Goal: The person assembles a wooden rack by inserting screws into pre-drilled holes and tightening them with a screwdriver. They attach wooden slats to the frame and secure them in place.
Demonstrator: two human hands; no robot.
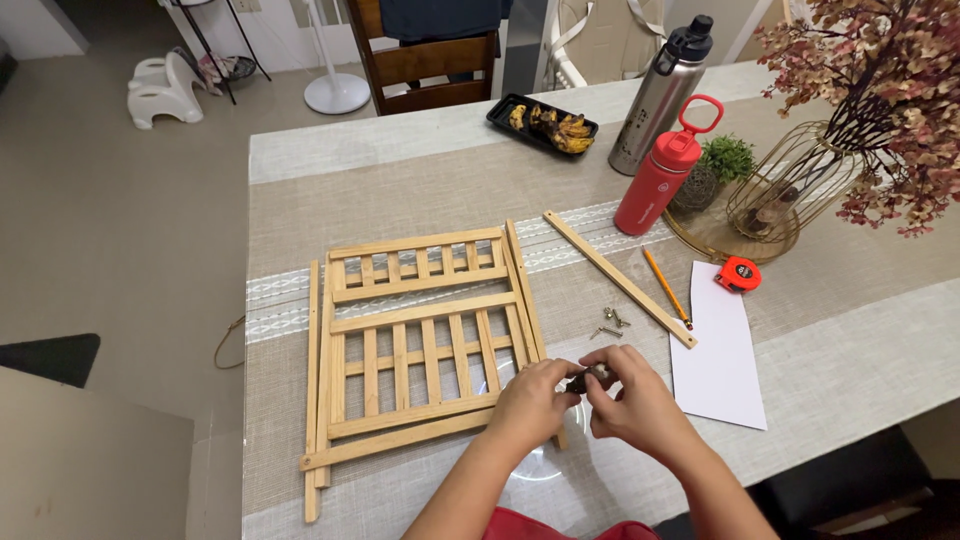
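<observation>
My left hand and my right hand meet over the near edge of the table, both pinching a small dark part between their fingertips. What the part is I cannot tell. Just to the left lies a flat stack of slatted wooden frames. A few loose screws lie just beyond my hands. A single wooden strip rests diagonally beside them, with a pencil next to it.
A white sheet of paper and an orange tape measure lie to the right. Further back stand a red bottle, a steel bottle, a small plant, a wire vase of dried flowers and a black food tray. A wooden chair stands behind the table.
</observation>
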